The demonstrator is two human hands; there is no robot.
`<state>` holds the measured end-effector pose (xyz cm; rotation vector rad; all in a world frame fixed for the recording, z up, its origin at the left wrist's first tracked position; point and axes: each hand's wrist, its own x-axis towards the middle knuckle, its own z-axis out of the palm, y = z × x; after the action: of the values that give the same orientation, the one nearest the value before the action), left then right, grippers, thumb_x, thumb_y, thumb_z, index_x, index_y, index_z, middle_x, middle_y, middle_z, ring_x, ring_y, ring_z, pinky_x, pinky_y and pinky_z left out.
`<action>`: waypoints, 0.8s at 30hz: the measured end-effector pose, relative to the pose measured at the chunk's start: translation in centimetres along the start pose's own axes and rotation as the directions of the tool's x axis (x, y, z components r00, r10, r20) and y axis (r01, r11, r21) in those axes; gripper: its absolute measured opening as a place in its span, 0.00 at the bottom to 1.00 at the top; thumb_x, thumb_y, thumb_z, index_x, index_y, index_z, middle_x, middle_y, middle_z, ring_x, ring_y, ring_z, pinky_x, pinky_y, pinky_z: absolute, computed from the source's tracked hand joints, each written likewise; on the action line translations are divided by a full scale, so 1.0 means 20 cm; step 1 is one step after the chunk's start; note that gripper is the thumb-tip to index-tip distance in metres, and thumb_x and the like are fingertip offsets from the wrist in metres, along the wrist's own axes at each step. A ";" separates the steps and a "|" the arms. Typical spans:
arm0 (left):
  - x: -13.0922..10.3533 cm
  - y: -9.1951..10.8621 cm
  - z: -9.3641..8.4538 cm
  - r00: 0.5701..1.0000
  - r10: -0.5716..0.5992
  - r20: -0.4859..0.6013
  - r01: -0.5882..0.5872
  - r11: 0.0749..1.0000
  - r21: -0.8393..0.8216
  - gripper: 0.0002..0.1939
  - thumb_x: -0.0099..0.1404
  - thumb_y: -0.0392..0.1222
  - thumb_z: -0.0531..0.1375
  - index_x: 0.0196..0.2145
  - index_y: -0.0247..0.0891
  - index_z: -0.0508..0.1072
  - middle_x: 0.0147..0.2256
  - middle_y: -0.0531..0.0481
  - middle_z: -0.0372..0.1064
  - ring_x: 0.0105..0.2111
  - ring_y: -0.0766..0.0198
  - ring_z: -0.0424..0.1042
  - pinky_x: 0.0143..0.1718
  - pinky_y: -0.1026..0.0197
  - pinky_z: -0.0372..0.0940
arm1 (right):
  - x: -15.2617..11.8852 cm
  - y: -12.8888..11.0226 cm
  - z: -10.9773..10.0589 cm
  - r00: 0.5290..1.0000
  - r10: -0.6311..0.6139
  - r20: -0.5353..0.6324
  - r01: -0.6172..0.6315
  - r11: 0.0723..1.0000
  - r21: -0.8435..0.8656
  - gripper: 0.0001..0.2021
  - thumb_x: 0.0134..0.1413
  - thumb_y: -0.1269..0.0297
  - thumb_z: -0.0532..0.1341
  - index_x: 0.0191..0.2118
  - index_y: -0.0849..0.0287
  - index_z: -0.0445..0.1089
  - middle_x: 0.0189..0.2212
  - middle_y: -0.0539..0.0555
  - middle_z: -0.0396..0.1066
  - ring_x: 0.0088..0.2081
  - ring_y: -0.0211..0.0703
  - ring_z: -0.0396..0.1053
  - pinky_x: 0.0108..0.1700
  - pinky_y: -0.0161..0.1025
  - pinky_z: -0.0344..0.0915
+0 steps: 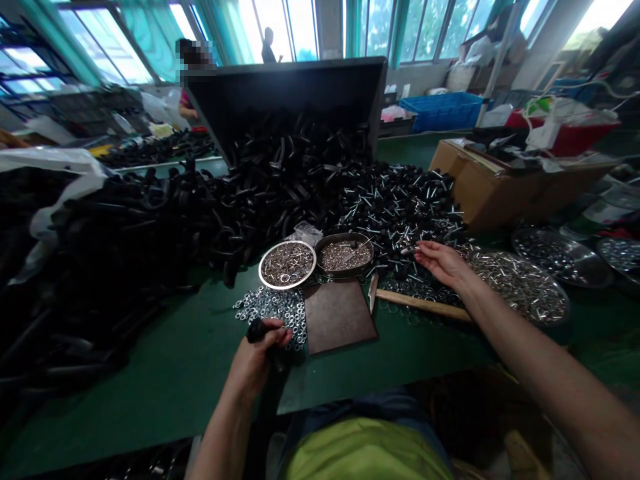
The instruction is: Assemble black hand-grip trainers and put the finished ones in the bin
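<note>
My left hand point(260, 350) is closed around a black part point(257, 330), beside a spread of small metal nuts point(273, 307) on the green table. Over the pile of black knobs with metal screws point(400, 207), my right hand point(440, 261) pinches a small metal piece point(411, 250). Between the hands lies a flat brown plate point(340, 317). Just right of it is a hammer point(423, 303) with a wooden handle. Behind the plate stand a round dish point(287, 265) and an oval tin point(345, 255), both full of small metal parts.
Black curved parts point(125, 233) heap up on the left and spill from a tipped dark bin point(300, 87). A bowl of metal pins point(523, 287) and a cardboard box point(495, 183) stand right. Two people are beyond the table.
</note>
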<state>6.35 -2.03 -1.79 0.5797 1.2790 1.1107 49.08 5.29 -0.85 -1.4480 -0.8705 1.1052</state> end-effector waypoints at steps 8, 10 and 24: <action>-0.07 -0.03 0.11 0.993 -0.046 0.106 0.048 0.999 -0.018 0.15 0.46 0.34 0.69 0.33 0.34 0.72 0.26 0.52 0.69 0.26 0.70 0.70 0.30 0.69 0.67 | 0.00 0.04 0.01 0.999 0.044 -0.025 -0.041 0.995 0.094 0.04 0.49 0.69 0.63 0.29 0.60 0.66 0.22 0.48 0.67 0.19 0.29 0.64 0.19 0.26 0.64; -0.08 -0.04 0.13 0.992 -0.055 0.117 0.053 0.998 0.018 0.17 0.46 0.34 0.69 0.36 0.33 0.73 0.30 0.51 0.71 0.28 0.70 0.71 0.33 0.70 0.67 | -0.01 0.02 0.03 0.999 0.031 -0.036 -0.027 0.995 0.097 0.04 0.47 0.73 0.63 0.30 0.60 0.67 0.23 0.49 0.68 0.21 0.31 0.67 0.22 0.28 0.68; -0.15 -0.12 0.47 0.962 -0.031 0.271 0.069 0.989 -0.133 0.13 0.46 0.36 0.69 0.29 0.35 0.71 0.26 0.55 0.68 0.26 0.70 0.69 0.32 0.67 0.66 | -0.61 -0.06 0.48 0.933 -0.038 0.359 -0.069 0.958 0.278 0.11 0.42 0.68 0.67 0.34 0.58 0.69 0.33 0.50 0.72 0.39 0.42 0.73 0.48 0.44 0.67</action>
<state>16.20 -3.53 -0.05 0.5672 0.9675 1.0323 36.37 -2.99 2.38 -1.0276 -0.9069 1.4746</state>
